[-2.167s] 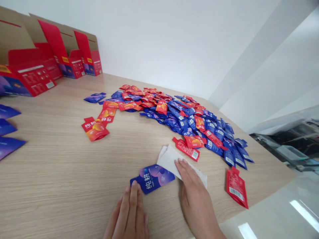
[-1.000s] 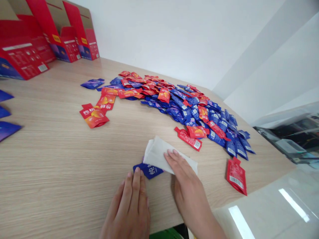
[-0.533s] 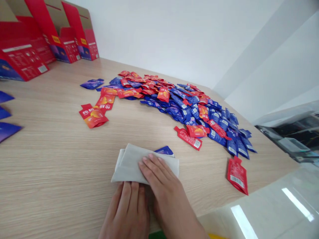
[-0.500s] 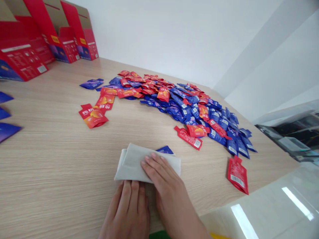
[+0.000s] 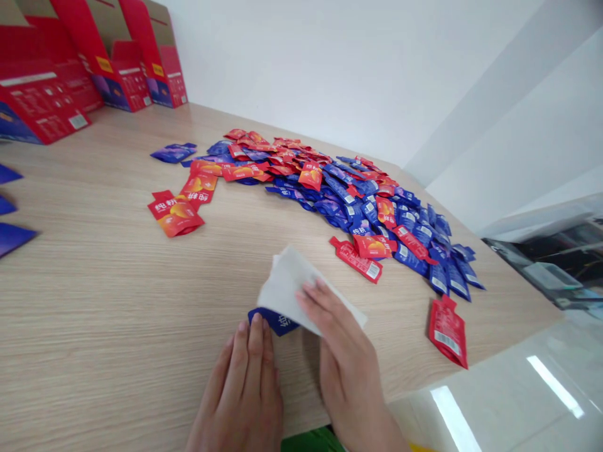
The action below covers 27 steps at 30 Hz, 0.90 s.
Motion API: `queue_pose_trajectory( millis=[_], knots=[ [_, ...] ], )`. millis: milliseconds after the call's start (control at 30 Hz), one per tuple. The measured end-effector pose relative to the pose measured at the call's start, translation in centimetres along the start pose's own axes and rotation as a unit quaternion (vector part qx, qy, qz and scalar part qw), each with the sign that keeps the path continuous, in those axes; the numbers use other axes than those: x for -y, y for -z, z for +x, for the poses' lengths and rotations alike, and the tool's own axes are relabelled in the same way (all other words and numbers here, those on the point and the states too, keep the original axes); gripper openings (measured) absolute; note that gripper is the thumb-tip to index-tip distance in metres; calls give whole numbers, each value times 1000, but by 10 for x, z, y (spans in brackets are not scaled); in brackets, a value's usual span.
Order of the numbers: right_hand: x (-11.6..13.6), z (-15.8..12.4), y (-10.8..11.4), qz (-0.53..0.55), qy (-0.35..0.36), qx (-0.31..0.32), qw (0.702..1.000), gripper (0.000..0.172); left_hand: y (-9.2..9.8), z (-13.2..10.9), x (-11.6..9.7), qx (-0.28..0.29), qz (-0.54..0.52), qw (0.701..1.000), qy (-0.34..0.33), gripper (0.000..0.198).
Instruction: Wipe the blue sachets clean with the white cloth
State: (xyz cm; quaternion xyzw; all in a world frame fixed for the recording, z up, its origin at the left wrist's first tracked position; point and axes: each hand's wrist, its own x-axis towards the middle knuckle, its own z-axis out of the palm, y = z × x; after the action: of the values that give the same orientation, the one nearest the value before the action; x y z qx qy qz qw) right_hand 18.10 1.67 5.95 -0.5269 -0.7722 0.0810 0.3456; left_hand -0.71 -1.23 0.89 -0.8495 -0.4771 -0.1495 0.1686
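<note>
My left hand (image 5: 245, 383) lies flat on the table, its fingers stretched out side by side. Its fingertips touch the left end of a blue pouch (image 5: 277, 321) with white lettering. Most of that pouch is hidden under a folded white cloth (image 5: 287, 282). My right hand (image 5: 346, 351) has hold of the cloth, fingers on top and thumb out of sight below. The cloth slants over the pouch and is slightly blurred.
A heap of red and blue pouches (image 5: 325, 194) spreads along the back and right. Two red pouches (image 5: 176, 216) lie left of it, another red pouch (image 5: 447, 329) near the right edge. Red cartons (image 5: 127, 75) stand back left, blue pouches (image 5: 14, 238) below them.
The cloth has swung up and to the right with my right hand, uncovering the left end of the blue pouch. My left hand has barely moved.
</note>
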Motion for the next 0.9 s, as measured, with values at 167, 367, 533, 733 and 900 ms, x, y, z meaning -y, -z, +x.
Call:
queue_pose_trajectory(
  millis=[167,367,533,733,900],
  knots=[
    [-4,9,-14,-15,41,93,995,85,1,2,5,-7,51,997,-52,53],
    [-51,-9,17,-69,-104,-21,992,68,-1,3,9,-30,46,997,-53,65],
    [-20,-7,14,1,-67,-37,997,65,0,2,1,-21,16,999,-19,57],
    [0,6,-12,-19,54,113,992,85,5,2,2,5,28,999,-27,47],
    [-50,-5,11,-95,-80,19,992,75,1,3,5,-21,33,999,-30,63]
  ],
)
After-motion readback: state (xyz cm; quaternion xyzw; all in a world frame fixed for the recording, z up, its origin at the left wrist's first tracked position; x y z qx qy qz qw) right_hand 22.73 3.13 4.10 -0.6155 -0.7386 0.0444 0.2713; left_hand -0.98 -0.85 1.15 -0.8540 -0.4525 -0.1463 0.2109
